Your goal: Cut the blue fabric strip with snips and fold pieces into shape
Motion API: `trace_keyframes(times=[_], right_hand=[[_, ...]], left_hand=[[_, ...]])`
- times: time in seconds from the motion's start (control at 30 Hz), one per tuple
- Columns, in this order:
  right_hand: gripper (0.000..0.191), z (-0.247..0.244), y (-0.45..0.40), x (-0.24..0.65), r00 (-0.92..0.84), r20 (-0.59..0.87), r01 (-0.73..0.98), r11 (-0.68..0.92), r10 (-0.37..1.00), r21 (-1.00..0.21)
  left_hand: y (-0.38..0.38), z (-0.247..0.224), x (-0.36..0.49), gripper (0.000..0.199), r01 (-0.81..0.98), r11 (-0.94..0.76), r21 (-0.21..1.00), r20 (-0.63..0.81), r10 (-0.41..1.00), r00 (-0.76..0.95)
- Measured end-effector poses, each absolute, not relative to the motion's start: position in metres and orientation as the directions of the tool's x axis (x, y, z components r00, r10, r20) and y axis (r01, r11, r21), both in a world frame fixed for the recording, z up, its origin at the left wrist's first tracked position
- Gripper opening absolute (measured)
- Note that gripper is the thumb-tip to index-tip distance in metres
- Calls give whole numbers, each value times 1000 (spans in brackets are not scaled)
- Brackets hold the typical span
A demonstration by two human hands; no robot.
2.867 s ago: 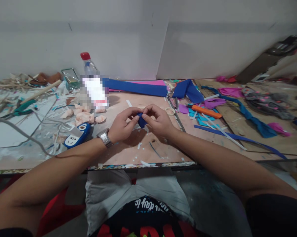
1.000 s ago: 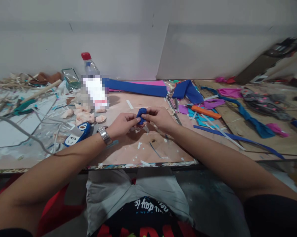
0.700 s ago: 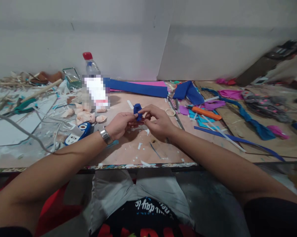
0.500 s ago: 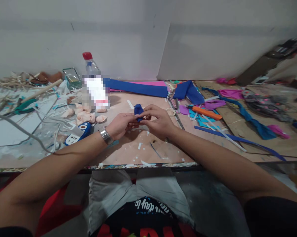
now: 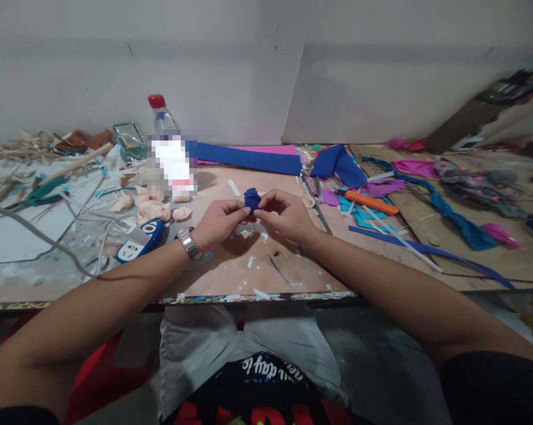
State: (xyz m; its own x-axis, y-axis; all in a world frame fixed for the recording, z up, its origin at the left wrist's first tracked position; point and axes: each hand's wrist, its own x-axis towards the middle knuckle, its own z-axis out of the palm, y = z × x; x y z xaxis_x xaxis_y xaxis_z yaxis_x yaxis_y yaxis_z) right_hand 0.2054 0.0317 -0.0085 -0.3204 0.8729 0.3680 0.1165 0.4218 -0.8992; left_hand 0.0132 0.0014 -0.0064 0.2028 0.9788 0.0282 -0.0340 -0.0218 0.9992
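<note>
A small, gathered blue crepe paper flower (image 5: 251, 199) is held up over the middle of the table between both hands. My left hand (image 5: 218, 224) pinches its lower left side between thumb and fingers. From the other side, the thumb and fingertips of my right hand (image 5: 288, 217) grip its lower right edge. Its underside is hidden by the fingers. Behind the hands lies a long folded strip of blue crepe paper (image 5: 248, 159) on a pink sheet. Peach crumpled paper pieces (image 5: 153, 210) rest left of my left hand.
A blue-and-white power strip (image 5: 143, 241) and its cables lie on the left, near green-handled pliers (image 5: 45, 192). A red-capped bottle (image 5: 157, 103) stands behind a blurred bright screen (image 5: 174, 162). On the right are an orange cutter (image 5: 369, 201), paper scraps and a narrow blue strip (image 5: 425, 251).
The blue flower has turned in my fingers and now looks rounder. My left hand has shifted slightly right, and both thumbs have come to its lower front.
</note>
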Motion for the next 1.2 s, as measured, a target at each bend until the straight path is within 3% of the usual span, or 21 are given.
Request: trace_keyframes(times=[0.13,0.27,0.4,0.53,0.63,0.87,1.07,1.2], right_hand=[[27,-5,30,201,-309,239,-4,250,920,-968],[29,-4,30,201,-314,219,-24,223,924,-974],[20,-8,33,205,-419,333,23,376,845,-926],[22,-11,37,211,-502,482,177,631,718,-755],[15,-10,39,214,-498,560,210,718,663,-663],[19,-9,41,216,-588,591,187,804,552,-564],[12,-12,44,217,-578,558,210,769,595,-603],[11,-11,43,216,-573,560,203,765,599,-611]], left_hand=[[-1,-6,12,22,92,-135,987,110,967,232],[-1,-4,11,24,125,-128,984,101,974,205],[0,-2,11,28,93,-77,993,60,982,177],[3,-3,11,28,-21,15,1000,-12,988,151],[5,-5,10,26,-50,8,999,1,986,165],[5,-5,8,15,-44,70,997,-60,976,207],[4,-4,11,17,-47,80,996,-67,968,242],[6,-8,11,24,-51,-8,999,21,966,258]])
